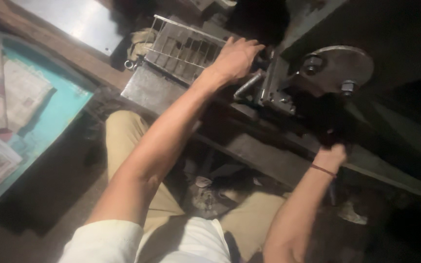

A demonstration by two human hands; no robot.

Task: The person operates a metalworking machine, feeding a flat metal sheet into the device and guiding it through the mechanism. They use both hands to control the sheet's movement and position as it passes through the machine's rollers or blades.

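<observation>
My left hand reaches up to a grey metal machine, its fingers curled over a dark handle beside a wire grille. A short steel rod sticks out just under that hand. My right hand is raised under a round steel disc that carries two bolts. Its fingers vanish into a dark shape below the disc, so its grip is hidden. A thin thread band circles the right wrist.
A flat metal plate sits below the grille. A long dark steel frame bar crosses above my knees in khaki trousers. At the left a teal board carries pasted papers. Scraps lie on the floor.
</observation>
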